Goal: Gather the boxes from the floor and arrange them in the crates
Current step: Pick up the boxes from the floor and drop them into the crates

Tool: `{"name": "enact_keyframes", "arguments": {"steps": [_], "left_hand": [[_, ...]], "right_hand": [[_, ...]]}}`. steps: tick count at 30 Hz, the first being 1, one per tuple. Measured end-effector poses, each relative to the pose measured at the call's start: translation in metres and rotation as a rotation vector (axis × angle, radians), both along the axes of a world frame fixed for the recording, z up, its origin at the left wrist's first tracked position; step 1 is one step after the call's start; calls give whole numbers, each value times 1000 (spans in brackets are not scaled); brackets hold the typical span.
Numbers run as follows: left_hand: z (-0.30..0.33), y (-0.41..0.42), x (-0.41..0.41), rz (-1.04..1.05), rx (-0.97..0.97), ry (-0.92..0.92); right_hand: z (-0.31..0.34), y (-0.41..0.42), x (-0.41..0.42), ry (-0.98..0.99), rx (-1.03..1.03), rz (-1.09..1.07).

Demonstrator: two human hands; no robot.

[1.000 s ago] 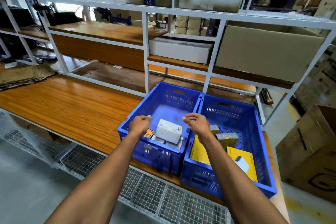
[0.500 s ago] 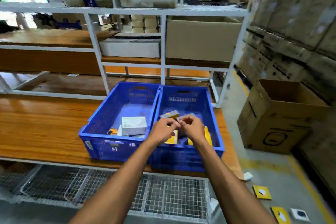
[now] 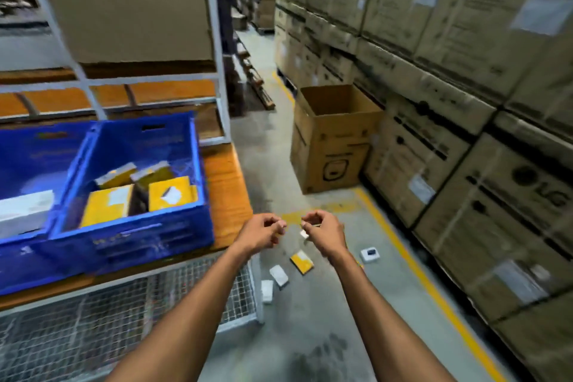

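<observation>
Small boxes lie scattered on the grey concrete floor (image 3: 310, 319) just right of the workbench's near corner: a yellow box (image 3: 301, 262), two white boxes (image 3: 279, 275) (image 3: 267, 290) left of it, and a white box with a dark panel (image 3: 370, 254) further right, near a yellow floor line (image 3: 431, 285). Above them, a person's left hand (image 3: 262, 232) and right hand (image 3: 321, 232) are held out side by side, fingers curled inward and gripping nothing visible; a small white scrap between them is too blurred to identify. On the wooden bench (image 3: 226, 192) to the left, the right blue crate (image 3: 133, 220) holds several yellow boxes (image 3: 107, 205), while the left blue crate (image 3: 18, 149) holds a white box (image 3: 26, 209). An open cardboard carton (image 3: 331, 139) stands on the far floor beside stacked brown cartons (image 3: 465, 102) lining the right wall.
</observation>
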State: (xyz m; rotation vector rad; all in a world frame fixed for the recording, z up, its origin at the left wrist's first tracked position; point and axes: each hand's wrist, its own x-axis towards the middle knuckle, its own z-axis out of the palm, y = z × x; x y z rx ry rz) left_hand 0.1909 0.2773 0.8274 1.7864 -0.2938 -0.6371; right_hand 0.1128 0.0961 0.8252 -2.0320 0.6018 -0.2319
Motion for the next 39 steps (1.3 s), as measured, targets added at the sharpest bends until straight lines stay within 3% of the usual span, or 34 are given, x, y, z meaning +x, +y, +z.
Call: {"name": "enact_keyframes", "arguments": {"steps": [10,20,31,39], "left_hand": [[-57,-136,-39,-169,186,81],[-122,-242,26,-161,305,99],[-202,-269,70,-90,475,91],[-281,-268,81,5,616,46]], "right_hand": [[-49,-148,-107,131,115,-258],[-89,-258,-72,236,150,-318],[-156,-300,13,333,107,-96],[-264,-304,80,365,77,182]]}}
